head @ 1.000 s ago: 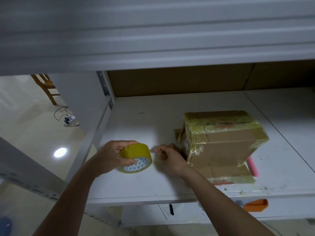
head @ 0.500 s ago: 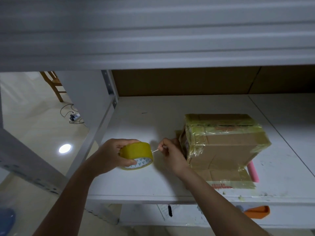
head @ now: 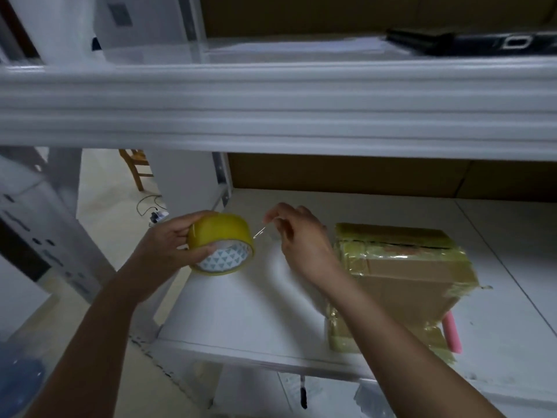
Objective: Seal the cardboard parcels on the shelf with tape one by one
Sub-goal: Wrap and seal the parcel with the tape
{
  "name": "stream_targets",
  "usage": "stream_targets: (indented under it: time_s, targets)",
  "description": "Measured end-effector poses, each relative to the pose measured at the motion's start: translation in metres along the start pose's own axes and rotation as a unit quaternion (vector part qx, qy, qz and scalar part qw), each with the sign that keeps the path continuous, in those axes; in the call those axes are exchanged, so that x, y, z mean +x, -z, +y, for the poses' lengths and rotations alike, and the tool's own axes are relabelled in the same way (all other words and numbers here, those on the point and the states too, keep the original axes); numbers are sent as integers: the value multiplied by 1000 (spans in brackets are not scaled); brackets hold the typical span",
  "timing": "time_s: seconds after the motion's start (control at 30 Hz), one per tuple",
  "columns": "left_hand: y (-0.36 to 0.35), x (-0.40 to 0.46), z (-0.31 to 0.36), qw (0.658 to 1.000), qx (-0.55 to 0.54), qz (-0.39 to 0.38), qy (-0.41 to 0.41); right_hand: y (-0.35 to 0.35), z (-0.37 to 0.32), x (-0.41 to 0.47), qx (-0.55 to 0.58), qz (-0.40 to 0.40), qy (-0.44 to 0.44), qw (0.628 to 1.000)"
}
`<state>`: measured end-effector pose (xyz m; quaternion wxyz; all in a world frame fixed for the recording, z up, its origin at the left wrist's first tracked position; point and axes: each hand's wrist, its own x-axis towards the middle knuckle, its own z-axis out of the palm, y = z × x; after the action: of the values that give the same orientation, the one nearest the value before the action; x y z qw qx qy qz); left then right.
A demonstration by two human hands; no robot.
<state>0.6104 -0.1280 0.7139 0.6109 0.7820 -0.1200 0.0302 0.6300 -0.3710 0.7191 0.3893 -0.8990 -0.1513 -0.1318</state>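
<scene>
My left hand (head: 164, 248) grips a yellow tape roll (head: 221, 243) lifted above the left part of the white shelf (head: 247, 309). A short thin strip of tape runs from the roll to my right hand (head: 297, 239), which pinches its free end just right of the roll. A cardboard parcel (head: 401, 276), wrapped in yellowish tape around its top and corners, stands on the shelf to the right of my right hand. My right forearm crosses in front of the parcel's lower left corner.
A pink stick (head: 453, 334) lies by the parcel's right front corner. The upper shelf's thick white front beam (head: 271, 110) hangs overhead, with a black object (head: 470, 42) on top. A brown back panel (head: 346, 176) closes the rear. A wooden chair (head: 137, 167) stands on the floor far left.
Both hands have risen off the shelf with the roll. My right hand came away from the parcel's left side and now pulls a short strip from the roll. The view tilted upward.
</scene>
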Motion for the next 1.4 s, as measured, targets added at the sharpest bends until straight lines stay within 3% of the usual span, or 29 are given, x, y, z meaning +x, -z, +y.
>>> stream_targets:
  time_s: [0.23, 0.6, 1.0, 1.2, 1.4]
  targets:
    - [-70, 28, 48, 998, 25, -14, -60, 80, 35, -11, 37, 34, -17, 999]
    - [-206, 85, 77, 992, 13, -83, -95, 186, 134, -53, 166, 145, -164, 962]
    - [-252, 86, 42, 998, -20, -63, -15, 179, 202, -83, 278, 158, -245, 915]
    - [-249, 78, 37, 992, -15, -124, -6, 180, 209, -84, 335, 179, -247, 892]
    - [-250, 74, 33, 992, -50, -115, -9, 179, 213, -84, 365, 205, -223, 881]
